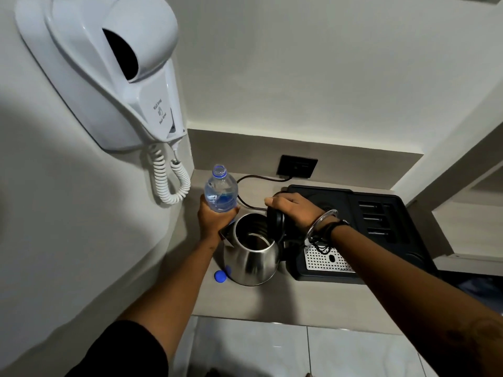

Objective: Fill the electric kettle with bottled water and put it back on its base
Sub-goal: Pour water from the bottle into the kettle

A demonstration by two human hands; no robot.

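The steel kettle (251,250) stood off its base on the counter (272,300), near the front-left part, just beside the black tray (381,213). Its lid (275,221) was tipped up and was held open by the right hand (292,210), fingers curled over the lid's top. The water bottle (221,190) was gripped low around its body by the left hand (215,220), upright, uncapped, its mouth above and left of the kettle opening. The blue cap (220,276) lay on the counter against the kettle's lower left side.

Pouring was judged not yet begun. For a clean pour, the bottle neck should be brought over the middle of the opening before tilting, then tipped slowly so the soft bottle is not squeezed; the lid should be kept fully back. Spills near the power cord (255,178) and wall socket (297,166) would be a risk.

The kettle handle was hidden under the right wrist and bracelets (321,224). The water level inside the kettle could not be made out; the interior was dark. The round base seemed moulded into the tray's back-left, partly covered by the right hand. The bottle's lower half was hidden by the left-hand fingers.
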